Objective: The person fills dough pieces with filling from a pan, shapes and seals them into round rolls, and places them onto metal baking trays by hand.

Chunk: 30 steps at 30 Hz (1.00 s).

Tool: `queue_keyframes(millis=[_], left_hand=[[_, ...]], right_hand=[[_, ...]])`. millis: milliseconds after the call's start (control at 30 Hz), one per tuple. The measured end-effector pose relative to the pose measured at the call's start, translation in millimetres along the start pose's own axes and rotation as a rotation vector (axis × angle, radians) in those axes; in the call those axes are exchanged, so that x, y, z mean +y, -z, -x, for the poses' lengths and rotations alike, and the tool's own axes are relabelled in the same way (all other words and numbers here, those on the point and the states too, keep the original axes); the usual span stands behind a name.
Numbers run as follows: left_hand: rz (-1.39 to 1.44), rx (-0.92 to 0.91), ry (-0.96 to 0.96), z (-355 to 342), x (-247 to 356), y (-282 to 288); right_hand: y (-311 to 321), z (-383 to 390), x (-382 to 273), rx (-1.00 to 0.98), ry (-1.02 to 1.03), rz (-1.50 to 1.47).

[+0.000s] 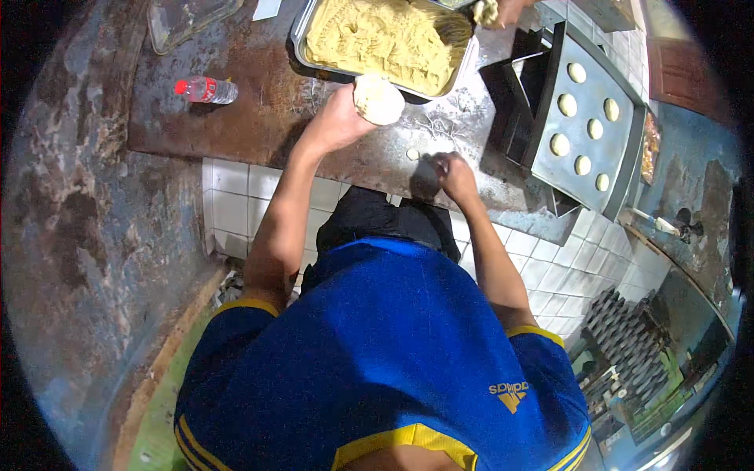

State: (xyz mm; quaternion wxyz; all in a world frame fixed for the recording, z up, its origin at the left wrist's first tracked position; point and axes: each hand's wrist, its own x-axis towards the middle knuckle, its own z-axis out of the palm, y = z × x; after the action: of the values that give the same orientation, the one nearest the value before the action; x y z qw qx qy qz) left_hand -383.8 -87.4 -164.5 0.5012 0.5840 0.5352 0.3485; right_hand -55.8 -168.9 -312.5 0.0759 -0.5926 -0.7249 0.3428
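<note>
In my left hand point(336, 122) is a pale, round lump of dough point(379, 100), held just in front of the tray's near edge. My fingers are closed round its left side. The metal tray point(297, 49) holds a thick, yellowish soft mixture point(381, 41) with a ridged surface. My right hand point(457, 177) hovers near the table's front edge with its fingers curled together. Whether anything small is pinched in them is hidden. Close to its fingertips, a small pale round piece point(413, 155) lies on the table.
Another person's hand point(509, 11) holds a lump of dough beyond the tray. On the right, a tilted baking sheet point(542, 149) carries several pale dough balls point(595, 129). A clear bottle with a red cap point(208, 90) lies on the worn table point(251, 129) at left.
</note>
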Motion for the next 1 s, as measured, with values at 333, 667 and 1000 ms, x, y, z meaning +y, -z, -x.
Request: queue_keyframes(millis=[333, 667, 1000], left_hand=[[-0.022, -0.546, 0.013, -9, 47, 11], [0.475, -0.265, 0.205, 20, 75, 5], [0.547, -0.132, -0.003, 20, 95, -18]], right_hand=[[182, -45, -220, -0.007, 0.550, -0.305], [192, -38, -223, -0.157, 0.129, -0.905], [217, -36, -253, 0.083, 0.707, -0.065]])
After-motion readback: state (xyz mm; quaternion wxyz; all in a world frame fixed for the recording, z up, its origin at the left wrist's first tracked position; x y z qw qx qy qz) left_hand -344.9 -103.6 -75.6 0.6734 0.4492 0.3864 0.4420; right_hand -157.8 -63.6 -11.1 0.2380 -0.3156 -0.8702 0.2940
